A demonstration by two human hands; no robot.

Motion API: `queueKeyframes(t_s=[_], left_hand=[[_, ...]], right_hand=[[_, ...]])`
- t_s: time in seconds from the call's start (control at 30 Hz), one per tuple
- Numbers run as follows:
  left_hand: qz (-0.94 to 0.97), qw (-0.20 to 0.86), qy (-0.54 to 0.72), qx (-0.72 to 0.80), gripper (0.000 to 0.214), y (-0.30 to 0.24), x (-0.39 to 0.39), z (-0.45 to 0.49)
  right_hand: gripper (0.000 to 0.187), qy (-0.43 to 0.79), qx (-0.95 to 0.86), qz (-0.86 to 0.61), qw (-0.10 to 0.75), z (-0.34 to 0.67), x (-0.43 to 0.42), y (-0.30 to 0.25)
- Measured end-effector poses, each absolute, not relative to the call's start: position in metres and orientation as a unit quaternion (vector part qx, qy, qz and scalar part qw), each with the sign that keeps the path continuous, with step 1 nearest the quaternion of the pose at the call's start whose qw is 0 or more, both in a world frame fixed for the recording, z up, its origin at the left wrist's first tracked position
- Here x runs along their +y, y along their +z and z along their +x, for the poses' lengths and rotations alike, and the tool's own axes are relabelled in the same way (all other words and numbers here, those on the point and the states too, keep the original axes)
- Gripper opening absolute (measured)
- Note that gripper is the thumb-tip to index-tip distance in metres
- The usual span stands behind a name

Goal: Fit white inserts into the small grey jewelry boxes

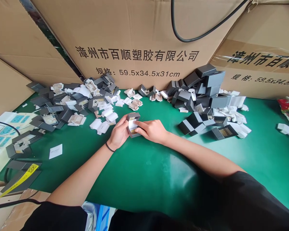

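Observation:
My left hand [118, 134] is wrapped round a small dark grey jewelry box [134, 115], which stands open above the green table. A white paper insert [131, 124] shows inside it, with a yellowish part near the bottom. From the right, my right hand [154, 131] reaches into the box, its index finger and thumb closed at the insert and the other fingers curled. The fingertips partly cover the inside of the box. A black band circles my left wrist.
Dark grey boxes and white inserts lie heaped at left [50, 109] and right [195, 89]. A white card [55, 151] lies at front left, near a power strip [4, 134] and a yellow tag [21, 181]. Large cartons [135, 38] wall off the back; a black cable [183, 40] hangs above.

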State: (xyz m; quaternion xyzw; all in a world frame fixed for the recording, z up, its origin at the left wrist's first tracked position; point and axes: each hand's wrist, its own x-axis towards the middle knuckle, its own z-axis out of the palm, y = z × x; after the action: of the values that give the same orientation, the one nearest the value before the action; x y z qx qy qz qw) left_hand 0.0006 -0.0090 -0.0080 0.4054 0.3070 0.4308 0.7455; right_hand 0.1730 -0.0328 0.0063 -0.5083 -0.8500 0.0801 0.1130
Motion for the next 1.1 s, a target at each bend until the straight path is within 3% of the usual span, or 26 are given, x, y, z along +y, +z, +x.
queueKeyframes(t_s=[0.37, 0.77, 1.1], left_hand=[[0.402, 0.743, 0.423, 0.328, 0.033, -0.0041, -0.0104, 0.0021], [0.400, 0.751, 0.420, 0.315, 0.032, -0.0041, -0.0097, 0.0008], [0.408, 0.744, 0.418, 0.324, 0.032, -0.0034, -0.0111, 0.0015]], right_hand=[[0.057, 0.053, -0.848, -0.512, 0.124, 0.1681, -0.0331, 0.0030], [0.048, 0.148, -0.834, -0.520, 0.112, 0.1691, -0.0317, 0.0102], [0.047, 0.148, -0.835, -0.513, 0.132, 0.1698, -0.0297, 0.0050]])
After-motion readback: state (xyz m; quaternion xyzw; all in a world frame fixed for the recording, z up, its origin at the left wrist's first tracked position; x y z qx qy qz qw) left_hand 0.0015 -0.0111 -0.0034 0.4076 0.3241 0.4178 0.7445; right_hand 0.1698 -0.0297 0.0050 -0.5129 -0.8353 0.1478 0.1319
